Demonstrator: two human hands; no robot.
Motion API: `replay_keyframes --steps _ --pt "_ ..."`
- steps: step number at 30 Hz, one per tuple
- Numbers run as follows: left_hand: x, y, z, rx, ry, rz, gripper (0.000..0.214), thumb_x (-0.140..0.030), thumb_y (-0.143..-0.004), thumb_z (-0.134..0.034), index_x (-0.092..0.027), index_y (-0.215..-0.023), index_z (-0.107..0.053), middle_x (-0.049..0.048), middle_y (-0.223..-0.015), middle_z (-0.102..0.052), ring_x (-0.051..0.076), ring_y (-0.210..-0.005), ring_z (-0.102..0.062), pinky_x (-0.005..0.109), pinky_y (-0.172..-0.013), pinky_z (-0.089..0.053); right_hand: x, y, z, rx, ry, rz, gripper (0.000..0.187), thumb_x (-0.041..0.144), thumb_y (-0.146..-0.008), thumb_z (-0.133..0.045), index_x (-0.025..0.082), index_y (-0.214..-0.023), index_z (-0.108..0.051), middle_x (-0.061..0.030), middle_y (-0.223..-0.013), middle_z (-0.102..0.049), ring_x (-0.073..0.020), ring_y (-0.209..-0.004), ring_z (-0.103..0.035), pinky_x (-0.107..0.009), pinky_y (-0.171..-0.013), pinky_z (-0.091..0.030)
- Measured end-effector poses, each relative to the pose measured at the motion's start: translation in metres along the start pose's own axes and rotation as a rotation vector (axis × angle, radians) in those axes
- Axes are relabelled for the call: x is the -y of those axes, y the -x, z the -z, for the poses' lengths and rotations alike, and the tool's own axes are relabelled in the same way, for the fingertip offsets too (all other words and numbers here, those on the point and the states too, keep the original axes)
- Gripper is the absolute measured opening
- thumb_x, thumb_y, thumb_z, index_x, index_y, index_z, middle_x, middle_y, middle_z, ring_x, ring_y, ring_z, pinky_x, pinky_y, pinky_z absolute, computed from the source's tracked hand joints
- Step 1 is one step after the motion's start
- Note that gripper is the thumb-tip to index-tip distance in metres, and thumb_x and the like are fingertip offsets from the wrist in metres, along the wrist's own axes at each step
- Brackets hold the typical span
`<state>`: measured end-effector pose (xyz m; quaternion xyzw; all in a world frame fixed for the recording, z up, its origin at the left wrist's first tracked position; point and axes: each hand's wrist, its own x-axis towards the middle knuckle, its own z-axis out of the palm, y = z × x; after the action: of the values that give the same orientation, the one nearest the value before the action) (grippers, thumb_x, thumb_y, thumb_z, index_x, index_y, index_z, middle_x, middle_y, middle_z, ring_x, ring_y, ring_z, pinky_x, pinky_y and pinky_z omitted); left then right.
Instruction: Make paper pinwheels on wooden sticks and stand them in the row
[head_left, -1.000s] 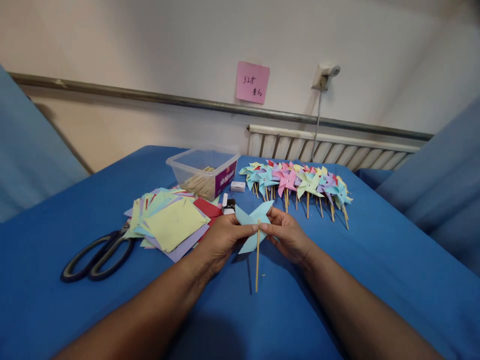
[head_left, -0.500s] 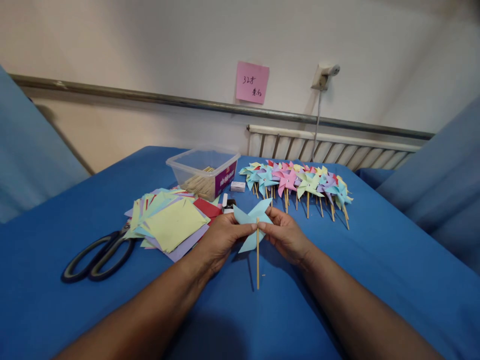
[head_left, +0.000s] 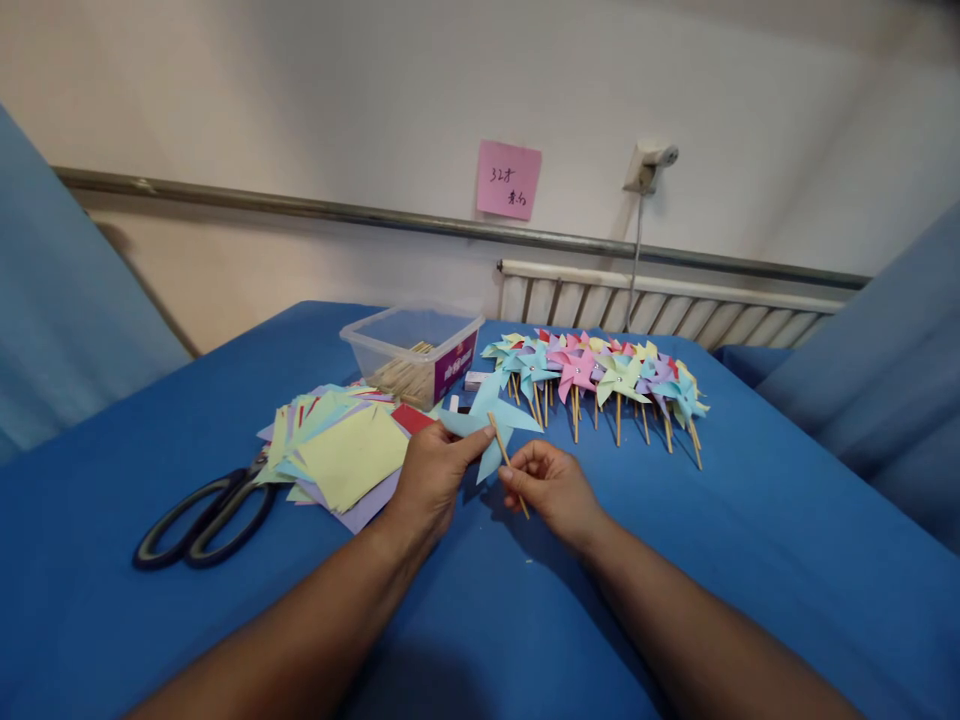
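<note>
A light blue paper pinwheel (head_left: 489,400) is held up in front of me, its back towards me. My left hand (head_left: 435,468) grips it, the thumb pressed near the top of the thin wooden stick (head_left: 498,440) at the pinwheel's middle. The stick slants down to the right. Lower on it, my right hand (head_left: 551,485) pinches the stick between thumb and fingers. Just left of my left hand lies a pile of coloured paper squares (head_left: 349,450), yellow, blue, purple and red.
Black-handled scissors (head_left: 202,520) lie left, blades under the paper. Behind stand a clear plastic box (head_left: 412,350) of wooden sticks and a small white box (head_left: 475,380). Several finished pinwheels (head_left: 600,375) lie back right on the blue cloth (head_left: 750,560). A wall and radiator (head_left: 660,300) stand beyond.
My right hand has left the paper blades and moved down to the stick. The pinwheel has shifted slightly left and turned, and the stick, upright before, now slants.
</note>
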<state>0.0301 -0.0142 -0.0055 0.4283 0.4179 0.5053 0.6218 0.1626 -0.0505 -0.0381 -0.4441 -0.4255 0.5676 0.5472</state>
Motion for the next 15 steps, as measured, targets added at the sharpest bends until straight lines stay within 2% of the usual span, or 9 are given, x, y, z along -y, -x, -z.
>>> replay_keyframes --steps 10,15 --pt "-0.010 0.003 0.001 0.101 -0.172 -0.129 0.017 -0.030 -0.069 -0.071 -0.016 -0.078 -0.072 0.0038 -0.076 -0.069 0.016 -0.071 -0.059 0.027 -0.070 -0.045 0.003 -0.003 0.003 -0.085 -0.029 -0.016 0.038 0.046 -0.060 -0.079 0.017 -0.066 -0.056 0.0017 -0.054 -0.063 -0.0088 -0.042 -0.056 -0.019 -0.040 -0.042" --pt "-0.014 0.006 0.001 0.125 -0.157 -0.135 0.027 -0.032 -0.072 -0.069 -0.017 -0.093 -0.072 0.0071 -0.091 -0.070 0.020 -0.087 -0.061 0.030 -0.076 -0.045 0.004 -0.003 0.004 -0.086 -0.082 -0.011 0.037 0.046 -0.062 -0.078 0.016 -0.068 -0.058 0.0003 -0.059 -0.065 -0.0081 -0.045 -0.057 -0.019 -0.044 -0.044"
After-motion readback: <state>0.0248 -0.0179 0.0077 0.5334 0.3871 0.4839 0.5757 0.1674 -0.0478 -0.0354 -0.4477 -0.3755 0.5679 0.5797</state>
